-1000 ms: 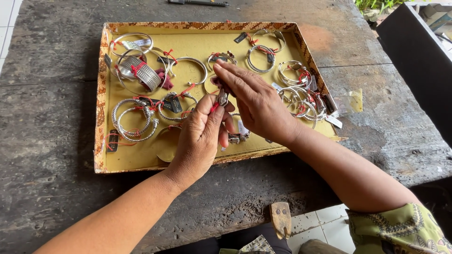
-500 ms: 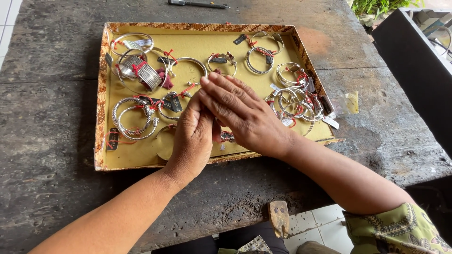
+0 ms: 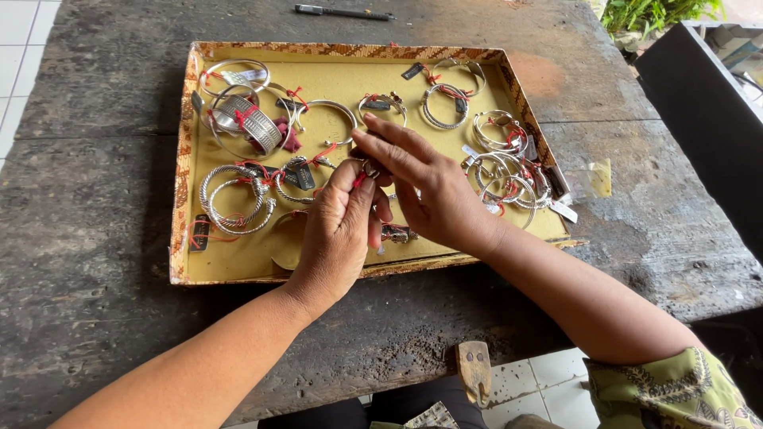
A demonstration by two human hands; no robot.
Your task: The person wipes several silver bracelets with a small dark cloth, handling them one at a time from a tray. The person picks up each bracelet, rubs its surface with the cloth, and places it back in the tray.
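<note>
**A:** ok so what moved? A second ago the right hand point(image 3: 433, 195) lay flatter over the left hand point(image 3: 338, 234), fingers stretched across the tray. Now both have lifted a bit and come together at the fingertips, pinching one small silver ring-like piece with a red thread point(image 3: 367, 168) between them. So one piece is up off the tray and being worked in the fingers, I'd guess at its tag or thread.

**B:** yep, left thumb and forefinger nip it from below, right fingers close on it from above. Tags? Just under the hands, a small silvery piece point(image 3: 397, 233) sits on the shallow yellow cardboard tray with patterned brown rim point(image 3: 181, 238). Left of the left hand: dark rectangular tags point(image 3: 304, 176) on red string among twisted silver bangles point(image 3: 234, 199). Right of the right hand: white paper tags point(image 3: 563, 210) by a bangle heap. Far beyond: a black pen point(image 3: 342, 12) on the worn wooden table point(image 3: 87, 238).
</note>
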